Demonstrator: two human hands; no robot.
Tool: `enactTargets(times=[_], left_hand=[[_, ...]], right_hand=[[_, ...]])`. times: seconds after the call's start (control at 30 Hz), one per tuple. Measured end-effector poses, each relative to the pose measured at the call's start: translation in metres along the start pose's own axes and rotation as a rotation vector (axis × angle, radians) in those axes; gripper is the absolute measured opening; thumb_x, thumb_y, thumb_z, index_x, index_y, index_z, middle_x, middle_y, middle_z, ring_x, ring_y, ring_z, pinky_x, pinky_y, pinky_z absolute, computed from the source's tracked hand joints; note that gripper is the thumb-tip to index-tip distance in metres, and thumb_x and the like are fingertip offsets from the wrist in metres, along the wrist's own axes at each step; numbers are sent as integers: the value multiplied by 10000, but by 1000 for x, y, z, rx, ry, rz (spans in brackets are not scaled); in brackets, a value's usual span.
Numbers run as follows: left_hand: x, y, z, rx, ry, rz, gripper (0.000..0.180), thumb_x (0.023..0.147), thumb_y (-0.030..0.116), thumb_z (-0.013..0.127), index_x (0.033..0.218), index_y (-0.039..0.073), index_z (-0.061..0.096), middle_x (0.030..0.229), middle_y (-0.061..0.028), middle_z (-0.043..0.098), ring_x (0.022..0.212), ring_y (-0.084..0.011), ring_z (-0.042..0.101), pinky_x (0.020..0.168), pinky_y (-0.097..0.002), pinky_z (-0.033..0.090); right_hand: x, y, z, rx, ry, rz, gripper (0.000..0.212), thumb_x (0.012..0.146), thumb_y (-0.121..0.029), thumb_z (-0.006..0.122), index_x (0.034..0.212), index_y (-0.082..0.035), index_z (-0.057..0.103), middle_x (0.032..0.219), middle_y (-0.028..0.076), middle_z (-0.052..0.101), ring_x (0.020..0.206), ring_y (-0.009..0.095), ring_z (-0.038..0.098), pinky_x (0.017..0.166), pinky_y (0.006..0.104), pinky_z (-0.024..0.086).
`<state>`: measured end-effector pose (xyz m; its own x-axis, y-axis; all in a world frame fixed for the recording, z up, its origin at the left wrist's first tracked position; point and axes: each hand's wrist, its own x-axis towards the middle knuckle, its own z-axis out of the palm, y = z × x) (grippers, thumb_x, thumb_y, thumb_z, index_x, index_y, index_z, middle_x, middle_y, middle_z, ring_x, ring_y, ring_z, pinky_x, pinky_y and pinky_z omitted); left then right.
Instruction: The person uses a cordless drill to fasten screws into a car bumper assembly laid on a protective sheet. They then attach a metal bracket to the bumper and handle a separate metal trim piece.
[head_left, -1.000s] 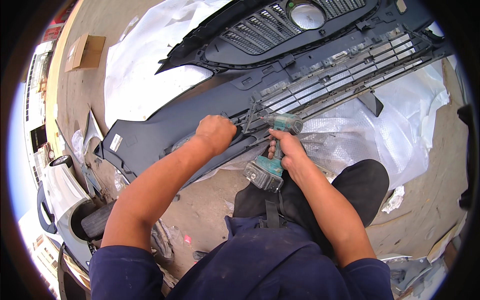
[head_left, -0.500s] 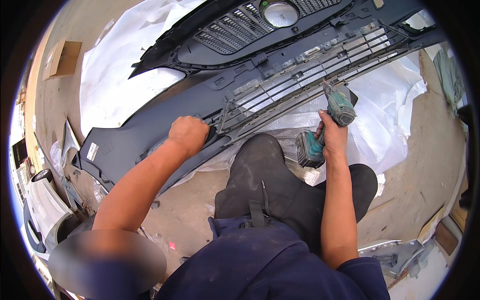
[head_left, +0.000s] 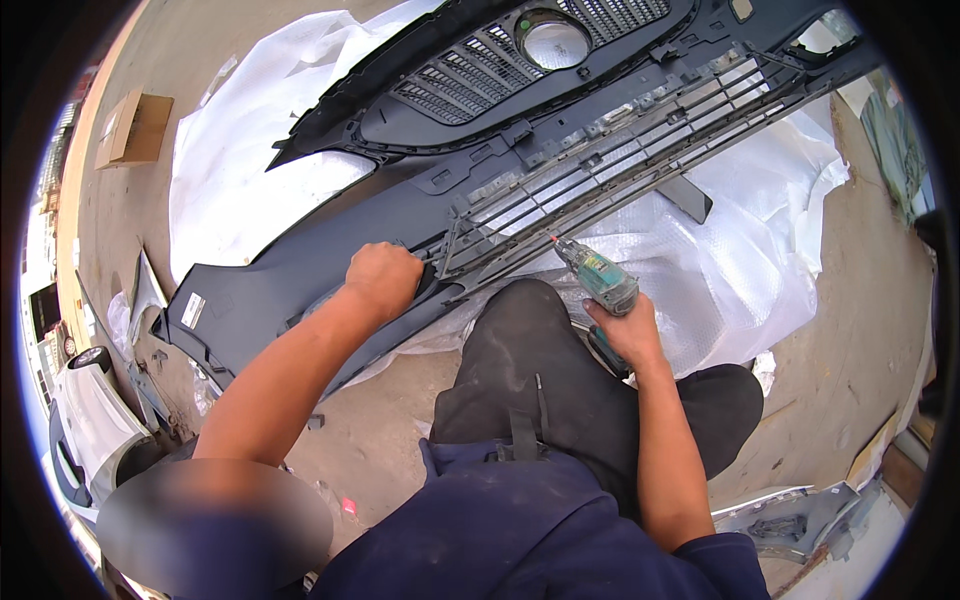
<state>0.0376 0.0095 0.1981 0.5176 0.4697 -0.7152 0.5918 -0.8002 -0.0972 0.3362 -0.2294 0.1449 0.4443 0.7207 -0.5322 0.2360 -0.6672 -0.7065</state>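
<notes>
L hand [head_left: 385,279] at bumper [head_left: 400,208] edge, can't tell fingers' grip; R hand [head_left: 630,328] clamped on drill [head_left: 604,280], bit nr grille [head_left: 620,183] edge, floor [head_left: 800,400] to R.

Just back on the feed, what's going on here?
A person holds a teal power drill in the right grip, its tip by the lower edge of a slatted grille. I can't tell if they touch. The left grip is at the grille's left end, on a dark bumper; its fingers are hidden. White wrapping lies under the bumper.
</notes>
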Motion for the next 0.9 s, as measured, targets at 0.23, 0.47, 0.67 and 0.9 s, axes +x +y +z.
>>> enactTargets(times=[0.23,0.47,0.67,0.9], left_hand=[[-3,1,8,-61,-6,-30,190,877,96,703,978,92,865,1066,-159,833,1041,-350,807,900,-457,647],[1,4,0,-38,32,-2,175,833,86,725,940,82,862,1022,-169,831,1014,-361,808,892,-463,646],[-3,3,-6,-27,-20,-15,199,897,91,685,973,86,869,1042,-169,833,1028,-367,809,888,-468,649],[2,6,-12,-10,-27,-3,206,897,96,678,979,80,867,1056,-175,832,1038,-372,808,895,-468,651]], right_hand=[[-1,18,17,-8,268,-33,342,880,-184,873,1127,28,767,1002,228,817,1002,416,802,851,434,600],[-7,62,13,-281,499,-216,492,789,22,799,1272,-15,707,1208,239,752,1194,448,710,995,486,555],[-24,77,9,-211,522,-186,597,764,53,778,1347,-16,665,1173,249,709,1153,491,656,1000,551,518],[3,119,17,-598,174,397,692,847,-50,777,1470,26,485,1282,315,684,1343,471,600,1162,547,471]])
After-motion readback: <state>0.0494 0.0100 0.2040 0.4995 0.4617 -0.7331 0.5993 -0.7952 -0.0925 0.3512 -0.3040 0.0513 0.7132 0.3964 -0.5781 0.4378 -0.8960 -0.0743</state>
